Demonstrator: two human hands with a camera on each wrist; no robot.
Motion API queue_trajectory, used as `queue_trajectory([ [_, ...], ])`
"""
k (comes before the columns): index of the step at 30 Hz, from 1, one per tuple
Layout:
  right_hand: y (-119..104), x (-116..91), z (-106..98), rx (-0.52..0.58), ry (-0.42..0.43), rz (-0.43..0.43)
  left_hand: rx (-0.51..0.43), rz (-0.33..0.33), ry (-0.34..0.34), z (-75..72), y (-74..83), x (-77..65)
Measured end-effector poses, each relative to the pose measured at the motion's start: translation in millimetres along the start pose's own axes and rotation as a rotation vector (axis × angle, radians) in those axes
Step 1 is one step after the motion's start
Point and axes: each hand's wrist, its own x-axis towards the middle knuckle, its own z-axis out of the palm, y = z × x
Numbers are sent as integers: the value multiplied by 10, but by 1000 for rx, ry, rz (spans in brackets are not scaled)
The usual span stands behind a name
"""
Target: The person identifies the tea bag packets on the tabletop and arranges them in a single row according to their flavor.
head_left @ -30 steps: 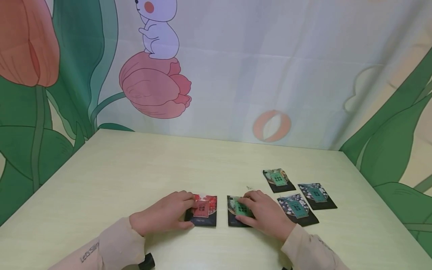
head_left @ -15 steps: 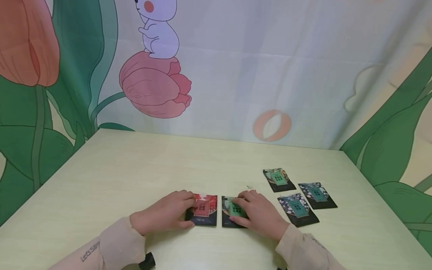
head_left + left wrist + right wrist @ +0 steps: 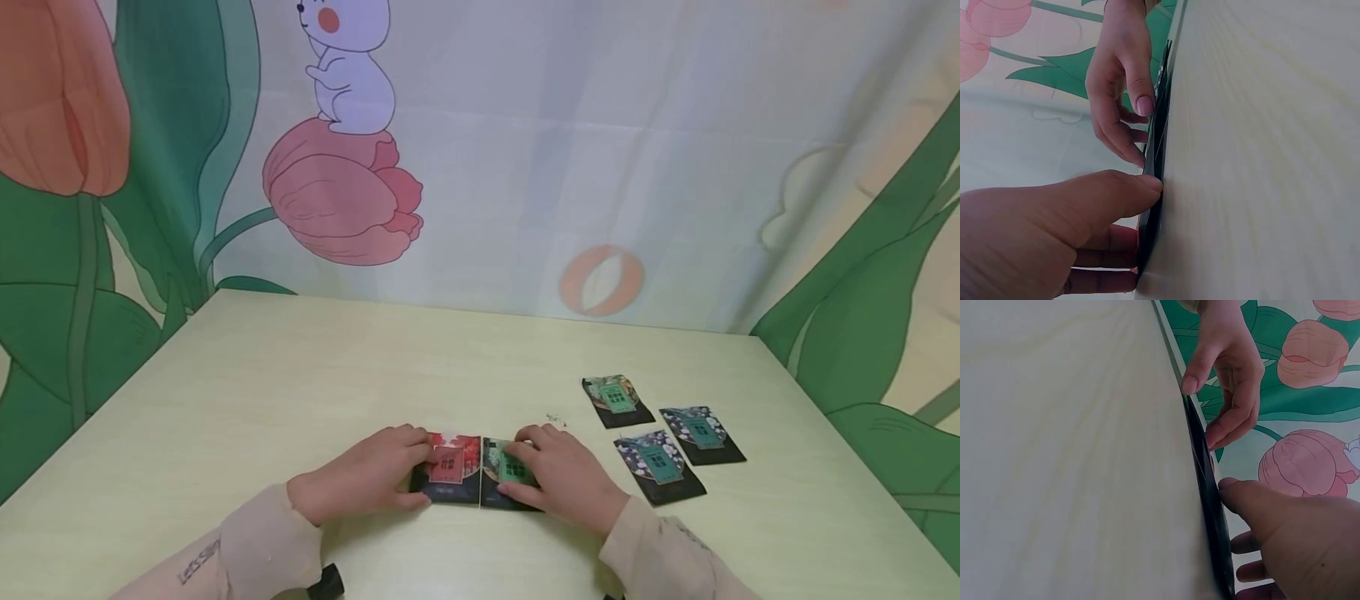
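Note:
A flat black sachet with a red printed top (image 3: 453,471) lies at the middle front of the table. My left hand (image 3: 367,471) rests on its left part, thumb at the near corner. Right beside it lies a similar sachet with a green label (image 3: 495,475), its right part covered by my right hand (image 3: 566,475). Fingertips of the right hand press on its label, the thumb lower down. The two sachets stand edge to edge, a thin line between them. Both wrist views show dark sachet edges (image 3: 1150,219) low along the tabletop, with thumbs and fingertips at them.
Farther right lie another green-label sachet (image 3: 618,400) and two blue-label sachets with white flowers, one nearer (image 3: 660,467) and one at the right (image 3: 702,435). A small dark mark (image 3: 555,419) shows on the pale table (image 3: 337,358). A printed curtain (image 3: 487,167) hangs behind.
My right hand has slid the green-label sachet leftward, closing the gap to the red one. The left hand and red sachet have stayed in place.

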Motion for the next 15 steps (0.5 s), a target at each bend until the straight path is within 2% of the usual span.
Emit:
queue_trajectory([
  [6, 36, 0, -106, -14, -6, -2, -10, -14, -17, 1, 9, 6],
  [15, 270, 39, -271, -71, 28, 51, -19, -18, -16, -21, 16, -3],
])
